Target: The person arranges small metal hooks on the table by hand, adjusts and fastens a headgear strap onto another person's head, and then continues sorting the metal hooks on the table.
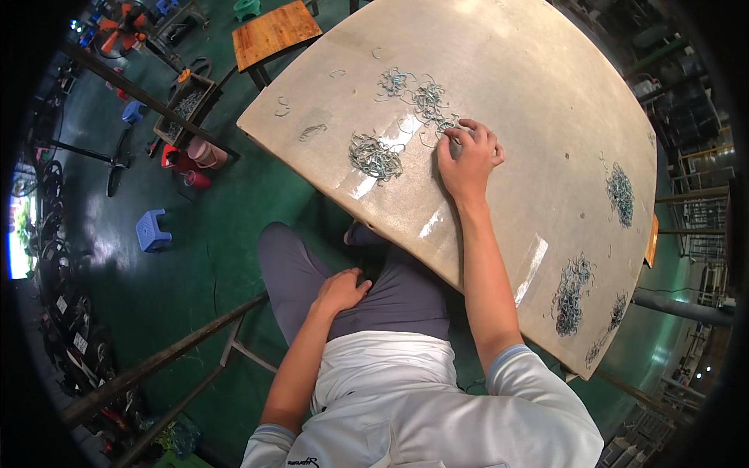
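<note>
My right hand (470, 160) is over the table (538, 132), fingers curled, with thumb and index finger pinched at the near edge of a loose cluster of small bent metal hooks (429, 100). One hook appears to be at those fingertips, though the fingers partly hide it. Left of this hand lies a denser pile of metal hooks (375, 157). A smaller bunch of hooks (394, 82) adjoins the cluster on its far left. My left hand (342, 291) rests flat on my thigh, fingers stretched out and holding nothing.
More hooks (573, 296) lie in heaps along the table's right side, including a far-right pile (620, 195). Strips of clear tape (531, 269) mark the tabletop. A blue stool (152, 230), a wooden stool (276, 33) and a bin of metal parts (185, 108) stand to the left.
</note>
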A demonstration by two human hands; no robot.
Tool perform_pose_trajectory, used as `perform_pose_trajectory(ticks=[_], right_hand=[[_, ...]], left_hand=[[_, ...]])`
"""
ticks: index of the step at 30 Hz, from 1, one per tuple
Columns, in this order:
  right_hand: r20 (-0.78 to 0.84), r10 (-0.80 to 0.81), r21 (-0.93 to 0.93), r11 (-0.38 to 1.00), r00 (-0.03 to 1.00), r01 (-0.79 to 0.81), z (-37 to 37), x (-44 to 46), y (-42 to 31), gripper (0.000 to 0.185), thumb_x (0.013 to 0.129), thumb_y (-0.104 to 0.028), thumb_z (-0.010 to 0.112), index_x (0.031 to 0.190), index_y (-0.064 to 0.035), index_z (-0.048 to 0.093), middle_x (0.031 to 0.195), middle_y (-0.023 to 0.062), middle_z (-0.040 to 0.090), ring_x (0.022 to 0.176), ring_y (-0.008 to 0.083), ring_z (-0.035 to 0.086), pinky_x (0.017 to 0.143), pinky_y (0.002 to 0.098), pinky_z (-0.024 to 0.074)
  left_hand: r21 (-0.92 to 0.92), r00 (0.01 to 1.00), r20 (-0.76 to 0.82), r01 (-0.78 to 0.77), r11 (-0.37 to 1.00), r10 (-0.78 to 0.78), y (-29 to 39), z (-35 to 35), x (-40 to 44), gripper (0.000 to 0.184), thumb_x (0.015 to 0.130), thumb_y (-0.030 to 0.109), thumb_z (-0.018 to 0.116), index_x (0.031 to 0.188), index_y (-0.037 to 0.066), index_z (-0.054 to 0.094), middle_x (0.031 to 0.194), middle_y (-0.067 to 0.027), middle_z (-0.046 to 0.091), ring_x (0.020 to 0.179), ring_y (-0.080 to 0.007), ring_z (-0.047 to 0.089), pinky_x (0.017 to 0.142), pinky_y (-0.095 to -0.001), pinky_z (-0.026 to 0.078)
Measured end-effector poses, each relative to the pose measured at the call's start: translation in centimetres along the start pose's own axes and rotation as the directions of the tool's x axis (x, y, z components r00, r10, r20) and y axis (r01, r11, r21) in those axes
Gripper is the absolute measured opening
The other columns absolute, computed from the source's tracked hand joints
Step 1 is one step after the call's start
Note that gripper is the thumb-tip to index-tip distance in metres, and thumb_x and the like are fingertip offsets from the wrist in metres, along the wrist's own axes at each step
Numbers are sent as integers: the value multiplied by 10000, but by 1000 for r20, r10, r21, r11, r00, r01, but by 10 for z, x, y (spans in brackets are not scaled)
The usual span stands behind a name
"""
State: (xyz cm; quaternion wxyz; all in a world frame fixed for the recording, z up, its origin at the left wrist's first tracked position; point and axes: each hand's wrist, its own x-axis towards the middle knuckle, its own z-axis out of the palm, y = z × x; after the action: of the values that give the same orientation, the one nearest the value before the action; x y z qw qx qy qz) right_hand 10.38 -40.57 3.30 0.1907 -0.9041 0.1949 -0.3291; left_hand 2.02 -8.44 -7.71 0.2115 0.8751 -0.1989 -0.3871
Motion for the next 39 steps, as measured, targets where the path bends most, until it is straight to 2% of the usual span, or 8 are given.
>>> perform_pose_trajectory(ticks=[4,8,12,25,28,31,34,39], right_hand=[[-36,10,39,999,999,-9,-3,1,-1,147,806,-157,656,891,-127,772,1210,62,634,1253,272,484,1087,515,206],[70,-120,40,992,990,117,-10,0,-7,151,774,-142,658,864,-143,780,1207,47,634,1247,276,483,1093,498,211],[166,-242,191,959,956,210,-13,0,-8,165,756,-140,666,861,-182,786,1205,33,633,1239,283,483,1092,492,218],[239,-284,223,947,929,232,-17,2,-10,233,733,-226,660,921,-172,788,1247,61,618,1282,308,448,1102,487,218],[324,-329,294,926,887,236,-22,4,-7,315,755,-261,666,1035,-170,779,1321,81,583,1312,328,421,1116,499,205],[224,-226,193,964,948,185,-13,2,-9,392,797,-325,683,1146,-158,745,1385,113,540,1350,347,390,1133,512,192],[231,-253,37,967,939,251,-9,1,-16,451,828,-391,696,1212,-154,712,1424,137,507,1385,371,356,1146,519,181],[234,-215,51,977,948,209,-11,0,-18,464,825,-442,711,1187,-152,730,1438,138,506,1402,372,342,1155,520,168]], left_hand=[[-51,985,166,63,997,-54,7,-11,0,559,975,415,575,1344,-4,582,1305,-238,635,1223,-383,602,1040,-452,478],[-30,986,158,53,998,-48,9,-13,-1,563,976,417,574,1342,-10,582,1304,-239,635,1221,-383,604,1038,-454,478],[-27,988,146,49,998,-45,9,-11,-1,560,977,418,572,1341,-8,584,1307,-238,633,1221,-385,603,1036,-455,479],[-15,985,166,59,998,-56,10,-12,-1,559,977,416,575,1347,-3,582,1320,-228,629,1232,-380,597,1043,-449,474],[-6,983,172,63,998,-61,13,-15,-1,558,977,415,574,1347,-2,582,1324,-226,628,1236,-379,594,1044,-448,474],[-8,983,171,70,997,-68,15,-17,-2,557,975,415,576,1347,0,584,1316,-227,633,1233,-380,596,1042,-449,475],[-20,984,164,71,997,-66,13,-15,-1,556,974,415,578,1348,3,584,1310,-230,636,1232,-380,598,1044,-449,474],[-19,982,174,79,997,-75,15,-17,-2,557,973,419,578,1348,7,585,1309,-231,636,1228,-376,602,1042,-449,475]])
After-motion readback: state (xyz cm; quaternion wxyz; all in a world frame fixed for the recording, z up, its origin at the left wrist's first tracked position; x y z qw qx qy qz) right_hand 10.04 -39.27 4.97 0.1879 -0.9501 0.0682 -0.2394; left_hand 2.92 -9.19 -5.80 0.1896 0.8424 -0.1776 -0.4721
